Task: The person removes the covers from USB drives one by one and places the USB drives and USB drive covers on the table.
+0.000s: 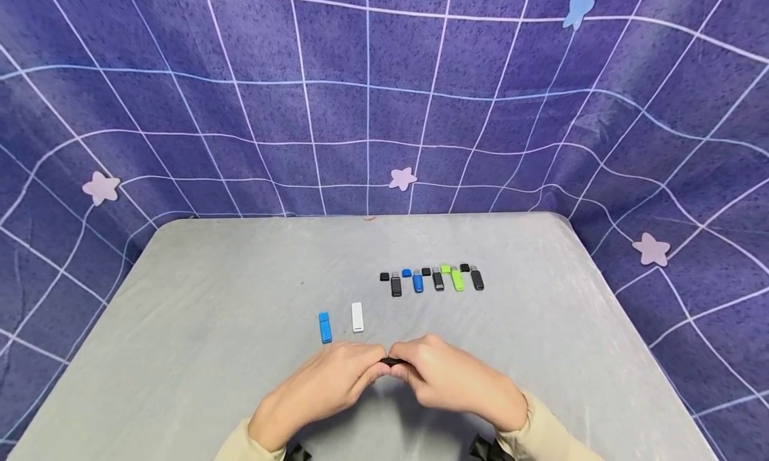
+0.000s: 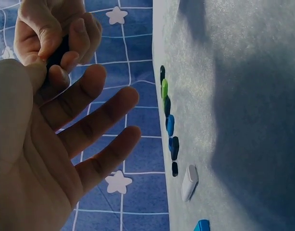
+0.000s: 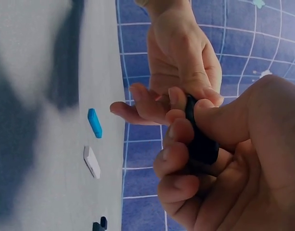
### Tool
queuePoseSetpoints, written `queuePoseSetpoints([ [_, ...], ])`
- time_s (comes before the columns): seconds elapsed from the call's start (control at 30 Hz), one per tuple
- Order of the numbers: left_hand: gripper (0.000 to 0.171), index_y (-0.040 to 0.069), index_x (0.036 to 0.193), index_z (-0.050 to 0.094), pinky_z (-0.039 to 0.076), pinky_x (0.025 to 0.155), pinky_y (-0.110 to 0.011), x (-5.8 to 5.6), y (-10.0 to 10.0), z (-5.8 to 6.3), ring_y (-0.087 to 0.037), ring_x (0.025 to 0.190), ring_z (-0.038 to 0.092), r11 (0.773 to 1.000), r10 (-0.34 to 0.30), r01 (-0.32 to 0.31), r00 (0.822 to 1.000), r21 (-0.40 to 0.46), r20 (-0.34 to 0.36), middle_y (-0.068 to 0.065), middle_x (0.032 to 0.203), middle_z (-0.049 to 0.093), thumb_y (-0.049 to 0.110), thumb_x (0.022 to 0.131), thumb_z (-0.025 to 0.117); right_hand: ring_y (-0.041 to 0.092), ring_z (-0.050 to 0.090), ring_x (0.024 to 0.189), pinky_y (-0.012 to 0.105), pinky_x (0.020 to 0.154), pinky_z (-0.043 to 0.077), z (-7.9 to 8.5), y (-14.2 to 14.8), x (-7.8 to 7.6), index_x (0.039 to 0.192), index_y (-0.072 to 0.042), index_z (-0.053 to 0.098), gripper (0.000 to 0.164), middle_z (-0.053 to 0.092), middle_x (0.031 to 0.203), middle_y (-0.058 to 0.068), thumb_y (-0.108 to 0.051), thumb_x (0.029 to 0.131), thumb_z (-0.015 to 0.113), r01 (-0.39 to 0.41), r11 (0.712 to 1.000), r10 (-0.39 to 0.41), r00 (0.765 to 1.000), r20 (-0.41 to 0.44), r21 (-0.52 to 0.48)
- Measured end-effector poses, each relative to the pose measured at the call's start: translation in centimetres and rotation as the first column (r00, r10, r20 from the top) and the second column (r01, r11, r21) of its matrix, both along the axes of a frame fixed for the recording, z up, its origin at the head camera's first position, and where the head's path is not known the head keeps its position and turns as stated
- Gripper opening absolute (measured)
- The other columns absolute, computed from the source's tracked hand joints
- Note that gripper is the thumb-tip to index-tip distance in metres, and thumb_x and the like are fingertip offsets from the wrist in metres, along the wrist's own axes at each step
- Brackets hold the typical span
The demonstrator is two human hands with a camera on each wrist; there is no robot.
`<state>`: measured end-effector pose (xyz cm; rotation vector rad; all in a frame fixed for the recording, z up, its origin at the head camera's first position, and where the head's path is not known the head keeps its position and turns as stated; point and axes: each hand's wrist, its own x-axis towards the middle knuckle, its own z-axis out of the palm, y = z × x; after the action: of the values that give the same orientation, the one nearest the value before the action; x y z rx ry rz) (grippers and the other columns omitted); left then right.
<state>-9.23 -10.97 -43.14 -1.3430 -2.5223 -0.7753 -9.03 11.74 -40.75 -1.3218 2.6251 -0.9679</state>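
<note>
A black USB stick (image 3: 204, 147) is held up between both hands, over the near part of the table. My right hand (image 1: 453, 381) grips its body, thumb on one side and curled fingers on the other. At the opposite end, my left hand (image 1: 333, 379) pinches the stick between thumb and index finger, its other fingers spread out in the left wrist view. The fingertips of both hands almost meet and cover much of the stick. Beyond the left hand lie a capped blue USB stick (image 1: 325, 327) and a white USB stick (image 1: 357, 317).
Farther back on the grey table (image 1: 240, 267) is a row of uncapped USB sticks: black ones, a blue one (image 1: 418, 282) and a green one (image 1: 458, 279). Each has its cap beside it, such as the black cap (image 1: 384, 276). A purple gridded curtain (image 1: 336, 114) surrounds the table.
</note>
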Motion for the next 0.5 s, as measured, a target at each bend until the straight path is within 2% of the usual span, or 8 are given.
queuePoseSetpoints([
  [0.23, 0.027, 0.024, 0.081, 0.047, 0.030, 0.062, -0.010, 0.31, 0.04, -0.46, 0.005, 0.065, 0.037, 1.000, -0.003, 0.003, 1.000, 0.015, -0.004, 0.018, 0.070, 0.036, 0.026, 0.107, 0.055, -0.009, 0.034, 0.059, 0.004, 0.052, 0.031, 0.18, -0.02, 0.19, 0.078, -0.015, 0.056, 0.025, 0.037, 0.066, -0.015, -0.013, 0.102, 0.063, -0.013, 1.000, 0.013, 0.999, 0.034, -0.008],
  [0.33, 0.029, 0.023, 0.080, 0.045, 0.030, 0.060, -0.011, 0.32, 0.03, -0.48, 0.005, 0.063, 0.035, 1.000, 0.009, -0.009, 1.000, 0.018, 0.016, 0.018, 0.069, 0.033, 0.025, 0.108, 0.054, -0.009, 0.034, 0.059, 0.004, 0.052, 0.032, 0.30, -0.01, 0.15, 0.079, -0.016, 0.057, 0.024, 0.038, 0.066, -0.015, -0.013, 0.102, 0.063, -0.006, 1.000, 0.007, 0.999, 0.033, -0.024],
  [0.5, 0.028, 0.023, 0.081, 0.046, 0.032, 0.060, -0.012, 0.16, 0.03, -0.22, 0.004, 0.063, 0.036, 1.000, -0.006, 0.005, 0.998, 0.014, 0.061, 0.018, 0.070, 0.033, 0.023, 0.109, 0.051, -0.010, 0.033, 0.059, 0.004, 0.051, 0.032, 0.39, -0.02, -0.03, 0.078, -0.017, 0.056, 0.025, 0.038, 0.065, -0.015, -0.013, 0.102, 0.064, -0.014, 0.999, 0.015, 1.000, 0.016, -0.049],
])
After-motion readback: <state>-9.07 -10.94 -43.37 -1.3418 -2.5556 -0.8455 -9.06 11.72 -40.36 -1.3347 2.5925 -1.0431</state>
